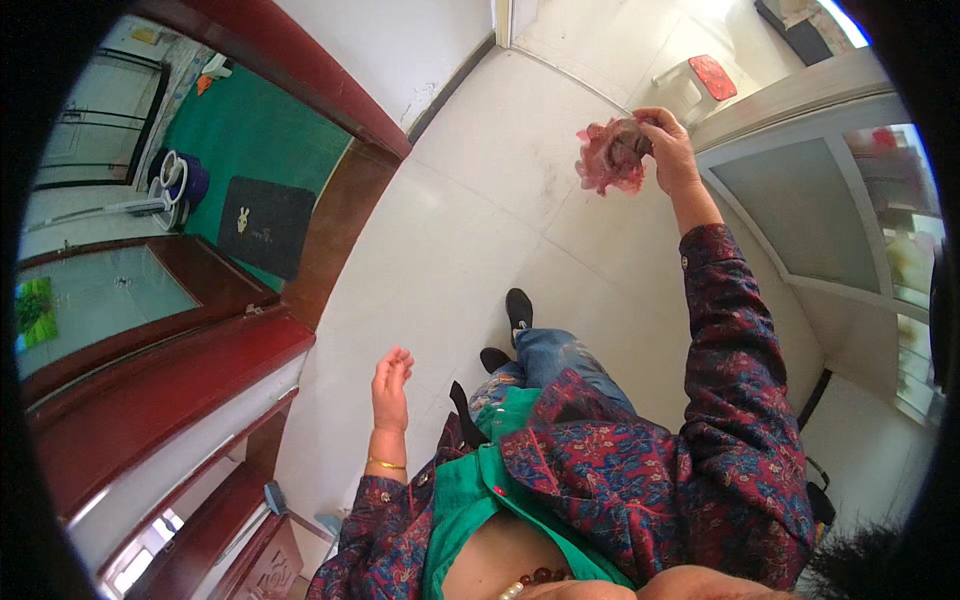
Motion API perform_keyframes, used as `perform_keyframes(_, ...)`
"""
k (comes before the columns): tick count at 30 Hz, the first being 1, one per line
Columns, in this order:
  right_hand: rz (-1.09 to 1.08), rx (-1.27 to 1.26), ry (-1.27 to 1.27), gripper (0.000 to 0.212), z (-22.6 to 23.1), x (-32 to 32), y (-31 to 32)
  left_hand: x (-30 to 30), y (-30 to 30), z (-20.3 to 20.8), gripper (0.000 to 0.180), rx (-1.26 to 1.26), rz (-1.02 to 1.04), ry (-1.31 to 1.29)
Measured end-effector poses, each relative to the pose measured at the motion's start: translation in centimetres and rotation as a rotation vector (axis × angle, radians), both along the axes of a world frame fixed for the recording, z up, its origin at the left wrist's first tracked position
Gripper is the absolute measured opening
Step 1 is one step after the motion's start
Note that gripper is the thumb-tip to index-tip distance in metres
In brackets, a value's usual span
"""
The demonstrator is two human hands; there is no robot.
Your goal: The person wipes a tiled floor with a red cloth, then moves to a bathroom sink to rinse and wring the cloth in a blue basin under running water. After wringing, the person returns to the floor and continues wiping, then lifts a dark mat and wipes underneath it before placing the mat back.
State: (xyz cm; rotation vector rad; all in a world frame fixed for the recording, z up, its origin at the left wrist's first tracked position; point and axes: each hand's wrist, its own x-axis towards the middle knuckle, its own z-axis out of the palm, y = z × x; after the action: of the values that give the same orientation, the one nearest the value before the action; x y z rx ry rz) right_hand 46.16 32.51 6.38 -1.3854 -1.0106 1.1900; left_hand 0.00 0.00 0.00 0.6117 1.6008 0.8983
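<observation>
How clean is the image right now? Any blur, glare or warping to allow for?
Head view: the reddish ruffled item in the right hand looks soft, its folds hard to separate; head view: the glass panes near the right edge look partly washed out; head view: the brown doorway threshold bows from fisheye distortion, inside a black rim.

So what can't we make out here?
Head view, all:
Pink-red item in the right hand: blurred, kind unclear.
Rear shoe: partly hidden by the jeans.
Lettering on the dark mat: too small to read.
Dark-edged object, top right: cut off by the picture's rim.
</observation>
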Motion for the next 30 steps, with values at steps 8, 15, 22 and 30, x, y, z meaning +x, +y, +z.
perform_keyframes(8,0.202,0.116,0.147,0.028,3.1,-2.1,2.1,3.1,11.8,2.6,0.041,0.318,-0.182,0.02)
perform_keyframes(15,0.49,0.23,0.289,0.043,6.6,-3.3,-0.3,15.0,22.9,6.6,0.059,0.84,-0.535,0.583)
perform_keyframes(22,0.587,0.189,0.345,0.05,6.9,2.4,3.9,28.0,33.2,10.8,0.022,0.713,-0.683,0.709)
perform_keyframes(30,0.533,0.269,-0.281,0.051,1.8,7.6,10.1,29.8,37.0,19.3,0.011,0.714,-0.453,0.328)
